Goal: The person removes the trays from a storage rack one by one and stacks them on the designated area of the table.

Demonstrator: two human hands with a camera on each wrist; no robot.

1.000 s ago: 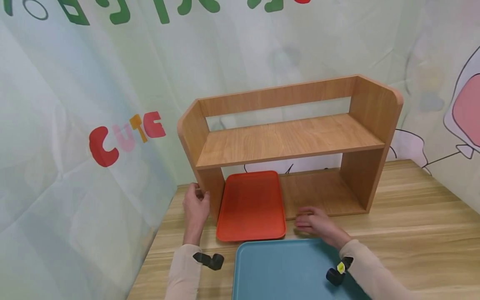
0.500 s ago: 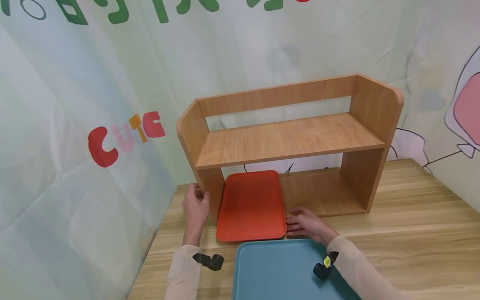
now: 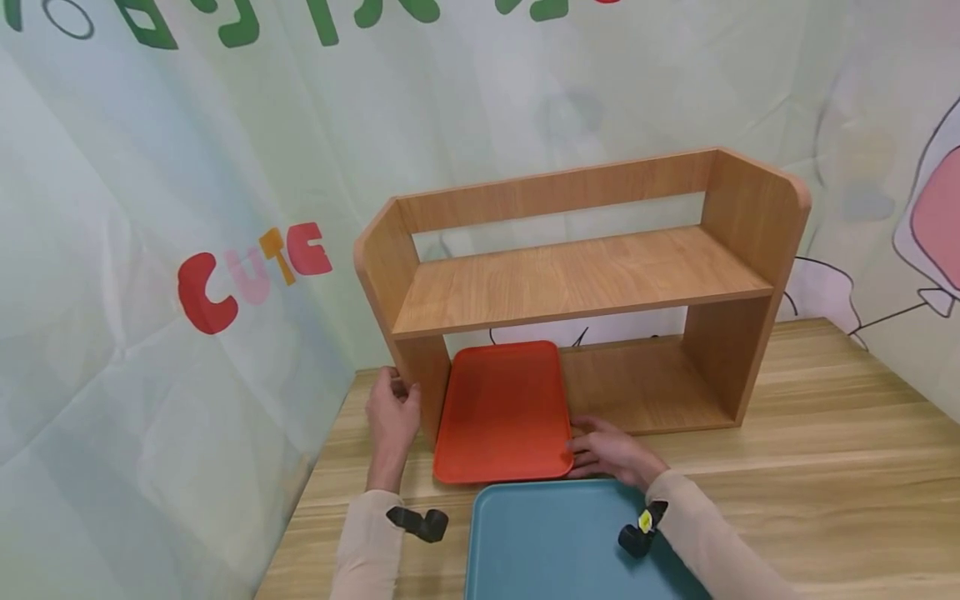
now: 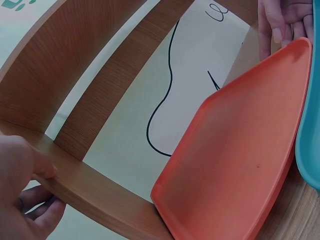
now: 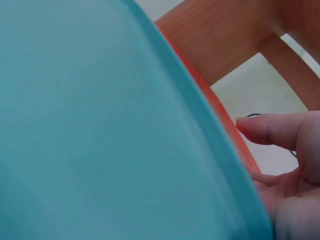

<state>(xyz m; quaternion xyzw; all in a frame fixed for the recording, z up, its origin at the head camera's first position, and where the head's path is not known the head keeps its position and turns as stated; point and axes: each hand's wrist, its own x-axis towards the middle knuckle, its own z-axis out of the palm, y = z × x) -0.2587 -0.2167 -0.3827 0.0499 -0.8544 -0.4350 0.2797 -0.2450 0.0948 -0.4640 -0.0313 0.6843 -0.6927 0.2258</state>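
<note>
In the head view, my left hand (image 3: 393,421) is at the lower left side panel of the wooden shelf (image 3: 585,275). The left wrist view shows its thumb and fingers on opposite faces of that panel's edge, gripping it. An orange-red tray (image 3: 504,412) lies in the left of the bottom compartment, its near end jutting past the front. Against the tray's right edge rest the fingers of my right hand (image 3: 611,454), fairly straight. In the right wrist view, the thumb stands away from the tray, and a blue tray (image 5: 110,120) partly hides the fingers.
The blue tray also shows in the head view, on the wood-grain table (image 3: 847,467) just in front of the shelf. A printed fabric backdrop (image 3: 225,167) with coloured letters hangs behind and to the left.
My right hand has moved left from in front of the bottom board to the orange-red tray's right edge. The left hand and both trays stay where they were.
</note>
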